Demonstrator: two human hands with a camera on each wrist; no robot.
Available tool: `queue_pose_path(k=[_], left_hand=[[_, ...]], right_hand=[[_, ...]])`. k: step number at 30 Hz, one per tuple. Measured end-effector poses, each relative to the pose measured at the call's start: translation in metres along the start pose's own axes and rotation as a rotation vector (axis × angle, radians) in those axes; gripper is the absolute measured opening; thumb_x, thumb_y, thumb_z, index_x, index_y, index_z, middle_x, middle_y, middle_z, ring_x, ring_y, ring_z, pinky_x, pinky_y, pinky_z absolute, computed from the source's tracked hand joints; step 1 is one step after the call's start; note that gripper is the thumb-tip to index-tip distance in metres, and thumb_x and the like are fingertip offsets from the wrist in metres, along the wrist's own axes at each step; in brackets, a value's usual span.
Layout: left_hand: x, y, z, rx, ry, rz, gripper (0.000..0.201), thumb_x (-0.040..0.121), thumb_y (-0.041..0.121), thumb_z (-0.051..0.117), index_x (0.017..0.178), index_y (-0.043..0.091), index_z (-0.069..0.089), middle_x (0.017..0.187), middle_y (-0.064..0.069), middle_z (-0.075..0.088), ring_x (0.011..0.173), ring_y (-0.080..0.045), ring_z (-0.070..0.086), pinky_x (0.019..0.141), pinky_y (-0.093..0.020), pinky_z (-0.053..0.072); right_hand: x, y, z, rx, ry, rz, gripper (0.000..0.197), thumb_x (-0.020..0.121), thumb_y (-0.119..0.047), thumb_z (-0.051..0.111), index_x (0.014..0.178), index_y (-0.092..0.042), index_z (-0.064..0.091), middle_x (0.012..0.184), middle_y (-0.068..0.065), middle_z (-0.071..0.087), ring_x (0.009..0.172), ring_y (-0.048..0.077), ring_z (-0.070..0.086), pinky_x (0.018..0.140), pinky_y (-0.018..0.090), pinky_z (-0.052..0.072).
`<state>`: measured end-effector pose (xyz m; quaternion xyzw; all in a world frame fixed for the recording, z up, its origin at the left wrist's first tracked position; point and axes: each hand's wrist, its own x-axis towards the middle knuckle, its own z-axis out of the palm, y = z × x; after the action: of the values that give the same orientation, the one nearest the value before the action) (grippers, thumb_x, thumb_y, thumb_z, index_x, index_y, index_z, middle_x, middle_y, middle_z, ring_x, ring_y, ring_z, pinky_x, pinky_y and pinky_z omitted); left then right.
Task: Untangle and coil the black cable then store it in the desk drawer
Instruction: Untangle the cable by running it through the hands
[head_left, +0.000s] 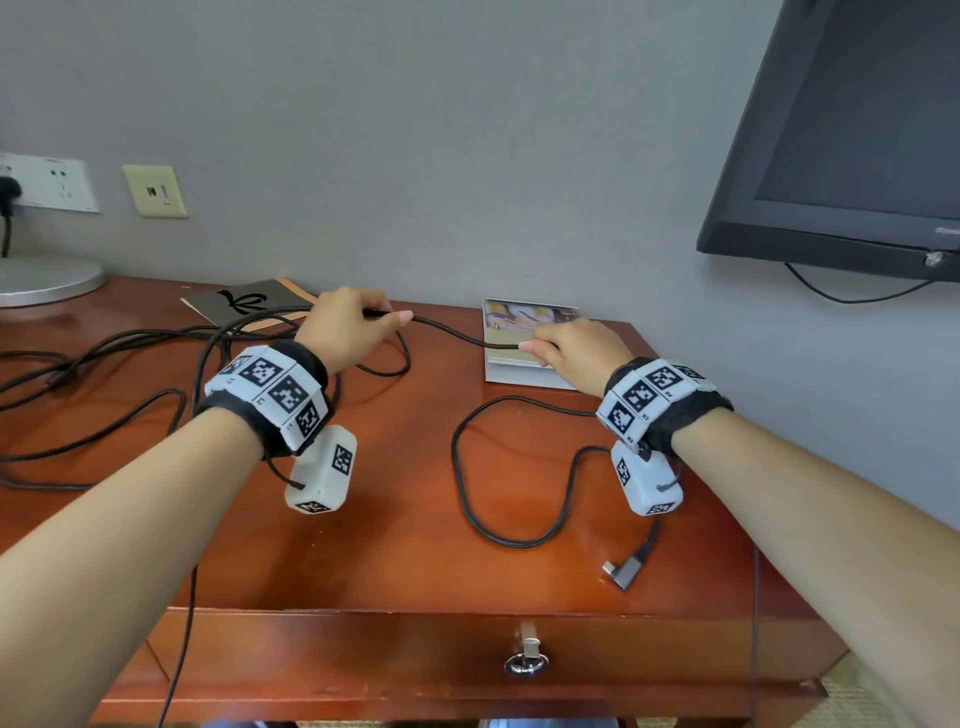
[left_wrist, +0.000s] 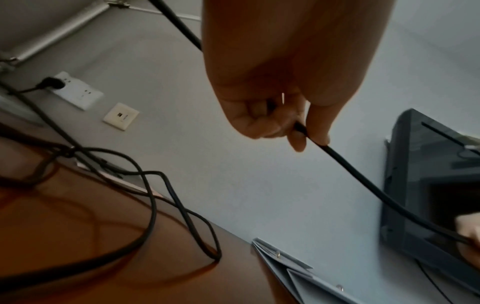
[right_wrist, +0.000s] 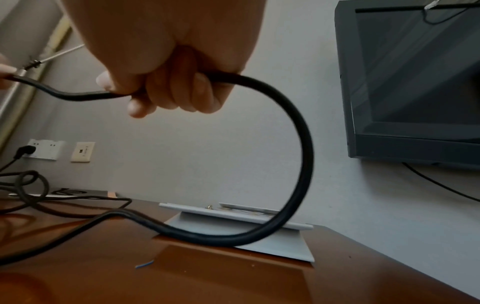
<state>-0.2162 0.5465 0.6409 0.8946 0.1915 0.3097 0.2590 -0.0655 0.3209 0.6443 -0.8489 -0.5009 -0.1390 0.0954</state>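
A long black cable runs between both hands above the wooden desk. My left hand pinches it near the back of the desk, fingers curled round it. My right hand grips it in a fist in front of a small picture stand. From the right hand the cable loops down over the desk and ends in a grey angled plug. On the left, several tangled loops lie on the desk. The drawer below is closed, with a metal ring pull.
A white picture stand stands by the wall behind my right hand. A dark booklet lies at the back. A lamp base and wall sockets are at the left. A wall-mounted monitor hangs at the upper right.
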Motion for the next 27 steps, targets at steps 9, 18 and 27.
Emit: queue_pose_path(k=[9, 18, 27], left_hand=[[0.000, 0.038, 0.023, 0.054, -0.088, 0.169, 0.028, 0.088, 0.038, 0.060, 0.089, 0.012, 0.070, 0.086, -0.003, 0.066, 0.081, -0.018, 0.058, 0.073, -0.028, 0.044], [0.004, 0.005, 0.012, 0.043, 0.007, -0.009, 0.027, 0.087, 0.035, 0.063, 0.083, 0.009, 0.069, 0.077, -0.002, 0.060, 0.079, -0.019, 0.056, 0.068, -0.026, 0.039], [0.001, 0.015, 0.033, 0.177, -0.123, 0.063, 0.036, 0.085, 0.050, 0.059, 0.100, 0.018, 0.065, 0.112, -0.005, 0.062, 0.104, -0.024, 0.059, 0.088, -0.034, 0.047]], right_hand=[[0.013, -0.019, 0.003, -0.017, 0.049, 0.017, 0.040, 0.097, -0.041, 0.040, 0.084, -0.010, 0.061, 0.077, 0.008, 0.059, 0.071, 0.023, 0.046, 0.061, 0.029, 0.031], [0.003, 0.010, 0.005, 0.067, 0.079, 0.035, 0.038, 0.098, -0.036, 0.043, 0.091, -0.006, 0.065, 0.098, 0.014, 0.067, 0.093, 0.035, 0.060, 0.068, 0.033, 0.038], [0.015, -0.014, -0.006, 0.146, 0.155, 0.044, 0.035, 0.097, -0.037, 0.044, 0.071, -0.017, 0.055, 0.056, -0.002, 0.047, 0.058, 0.023, 0.046, 0.058, 0.029, 0.034]])
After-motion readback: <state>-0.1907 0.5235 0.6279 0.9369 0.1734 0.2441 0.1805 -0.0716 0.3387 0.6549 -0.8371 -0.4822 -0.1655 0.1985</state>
